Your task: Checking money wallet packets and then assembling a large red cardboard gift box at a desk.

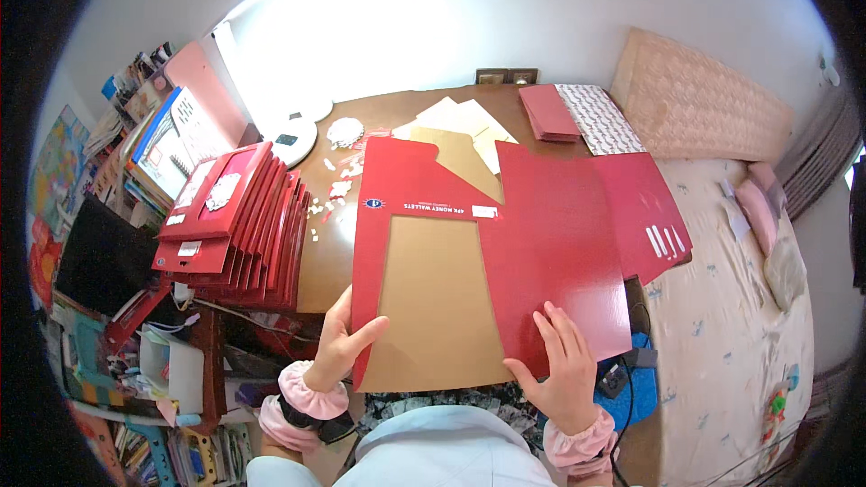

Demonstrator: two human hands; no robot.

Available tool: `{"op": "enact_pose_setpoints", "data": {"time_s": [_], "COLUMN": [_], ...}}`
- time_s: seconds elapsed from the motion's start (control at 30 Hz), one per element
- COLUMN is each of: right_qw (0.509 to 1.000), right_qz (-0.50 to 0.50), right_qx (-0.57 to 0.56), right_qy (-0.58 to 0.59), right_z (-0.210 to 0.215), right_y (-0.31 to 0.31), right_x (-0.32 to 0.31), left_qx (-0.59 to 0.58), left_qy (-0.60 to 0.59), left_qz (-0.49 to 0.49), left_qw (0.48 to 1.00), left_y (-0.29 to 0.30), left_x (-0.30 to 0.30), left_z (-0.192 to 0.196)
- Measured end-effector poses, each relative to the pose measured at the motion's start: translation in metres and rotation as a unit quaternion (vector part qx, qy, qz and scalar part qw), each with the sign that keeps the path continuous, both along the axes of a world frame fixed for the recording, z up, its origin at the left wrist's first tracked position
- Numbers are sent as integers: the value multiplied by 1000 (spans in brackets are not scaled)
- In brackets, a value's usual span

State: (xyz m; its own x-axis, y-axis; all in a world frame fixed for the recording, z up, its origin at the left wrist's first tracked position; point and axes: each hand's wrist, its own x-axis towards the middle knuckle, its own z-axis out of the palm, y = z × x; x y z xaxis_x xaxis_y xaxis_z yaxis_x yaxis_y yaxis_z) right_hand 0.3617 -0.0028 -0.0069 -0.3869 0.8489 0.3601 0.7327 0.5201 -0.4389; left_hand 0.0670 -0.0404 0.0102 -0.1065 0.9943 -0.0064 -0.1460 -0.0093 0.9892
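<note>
A large red cardboard folder (pixel 564 243) lies spread across the table's near edge in front of me. Its left panel has a wide window with brown cardboard (pixel 437 298) showing through. My left hand (pixel 347 343) grips the left panel's edge, thumb on top and the other fingers partly hidden at the side. Resting on the lower part of the red right panel is my right hand (pixel 561 365), its fingers spread and holding nothing. Under the folder's right side, another red sheet (pixel 645 194) sticks out, bearing several white strips (pixel 666 242).
Tall stack of red folders (pixel 230 225) at left, beside small white cut-outs (pixel 340 188). Farther back lie cream sheets (pixel 483 122), a red card pile (pixel 548 115) and patterned sheets (pixel 600 117). A bed (pixel 726 307) stands right; a cable and blue object (pixel 639 397) sit below.
</note>
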Motion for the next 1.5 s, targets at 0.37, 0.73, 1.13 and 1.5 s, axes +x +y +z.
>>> {"op": "enact_pose_setpoints", "data": {"time_s": [0.37, 0.73, 1.13, 1.5], "right_qw": [997, 948, 932, 906], "right_qz": [5, 73, -95, -8], "right_qx": [49, 264, 245, 90], "right_qy": [-67, -163, 248, 414], "right_z": [15, 66, 67, 32], "right_y": [-9, 1, 63, 103], "right_x": [-15, 4, 108, 116], "left_qx": [53, 152, 150, 138], "left_qy": [136, -44, 176, 78], "left_qz": [-50, -60, 12, -8], "left_qw": [988, 986, 973, 987], "left_y": [-2, -8, 98, 136], "left_x": [0, 6, -37, -28], "left_z": [21, 64, 21, 9]}}
